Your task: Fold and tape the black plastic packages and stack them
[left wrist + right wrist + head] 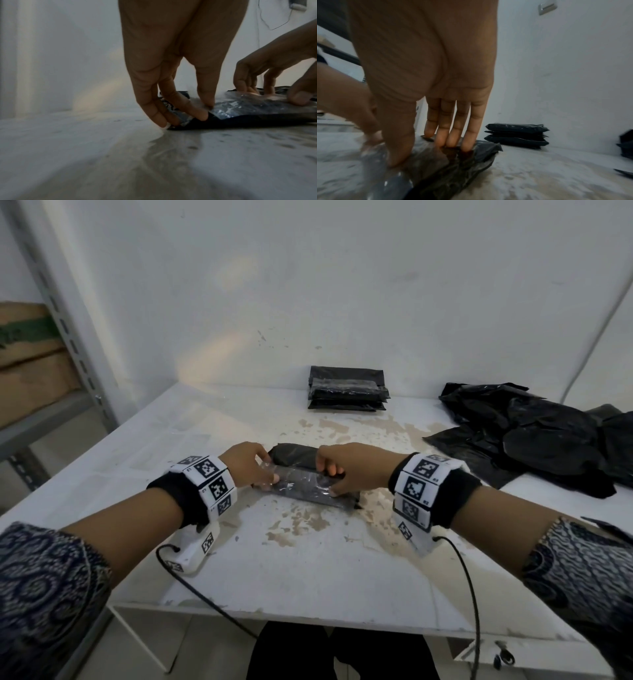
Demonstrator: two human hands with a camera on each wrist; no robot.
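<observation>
A folded black package [310, 486], crossed by clear tape [301, 477], is seen mid-way across the tabletop [308, 570]. Its ends are pressed down by the straight fingers of the left hand [245, 462] and right hand [352, 467]. A stack of packages [346, 390] is set farther back.

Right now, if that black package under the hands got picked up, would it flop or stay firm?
Probably soft, not rigid: the black package wrinkles where the right hand presses it. The clear tape across the top should keep it folded. It looks flat like the finished stack, so unlikely to roll.
</observation>
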